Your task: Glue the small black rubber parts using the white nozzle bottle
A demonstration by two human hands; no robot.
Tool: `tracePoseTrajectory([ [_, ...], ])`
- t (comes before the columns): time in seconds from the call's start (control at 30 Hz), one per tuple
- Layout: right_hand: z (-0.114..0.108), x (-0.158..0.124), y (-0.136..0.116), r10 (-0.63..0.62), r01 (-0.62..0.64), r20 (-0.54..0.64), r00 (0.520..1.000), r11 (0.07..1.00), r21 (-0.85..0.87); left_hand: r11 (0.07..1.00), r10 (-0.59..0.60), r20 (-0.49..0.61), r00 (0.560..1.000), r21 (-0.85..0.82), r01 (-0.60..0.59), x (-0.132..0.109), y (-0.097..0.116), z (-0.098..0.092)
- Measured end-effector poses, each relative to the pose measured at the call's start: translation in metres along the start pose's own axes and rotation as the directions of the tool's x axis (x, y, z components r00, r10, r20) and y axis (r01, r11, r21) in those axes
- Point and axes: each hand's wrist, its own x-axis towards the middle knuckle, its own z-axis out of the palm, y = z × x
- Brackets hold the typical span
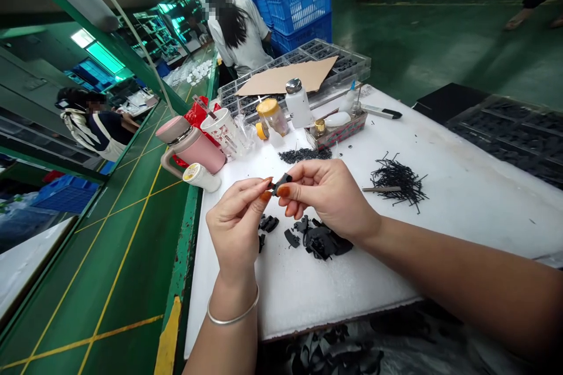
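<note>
Above the white tabletop (387, 269), my left hand (240, 211) and my right hand (328, 193) meet, both pinching one small black plastic part (282, 183). The right thumb and forefinger grip its upper end; the left fingertips close on its lower end, where any smaller piece is hidden. Beneath the hands lies a heap of curved black plastic parts (325, 241), with a few loose ones (269, 223) left of it. Beyond the hands is a pile of tiny black rings (303, 155). A pile of thin black pins (398, 180) lies to the right, a thin rod (382, 189) across it.
A pink thermos (197, 146), a patterned cup (222, 132), a white pump bottle (298, 104) and a small box of bottles (343, 132) stand at the back. Behind them, cardboard (285, 77) covers a compartment tray (358, 64). A green conveyor (118, 246) runs along the left.
</note>
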Motion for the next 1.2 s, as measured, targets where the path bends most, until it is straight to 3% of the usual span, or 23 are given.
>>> tracePoseTrajectory([
  [0.27,0.0,0.001,0.004,0.03,-0.029,-0.02,0.999,0.999,0.033,0.995,0.061,0.125,0.99,0.075,-0.071,0.005,-0.001,-0.011],
  [0.57,-0.001,0.002,0.006,0.032,-0.032,-0.025,0.999,0.999,0.016,0.987,0.118,0.183,0.976,0.086,-0.135,0.009,-0.003,-0.016],
  [0.67,-0.001,0.003,0.008,0.004,-0.004,-0.009,1.0,0.999,0.035,0.992,0.097,0.174,0.98,0.069,-0.111,0.008,-0.005,-0.015],
  [0.9,-0.002,0.004,0.012,-0.068,0.067,0.003,0.998,0.993,0.096,0.991,-0.091,0.162,0.983,-0.087,0.106,0.003,-0.001,-0.009],
  [1.2,-0.001,0.002,0.016,-0.12,0.112,0.08,0.99,0.989,0.102,0.999,0.039,0.024,0.999,0.007,-0.04,-0.008,0.007,-0.004],
])
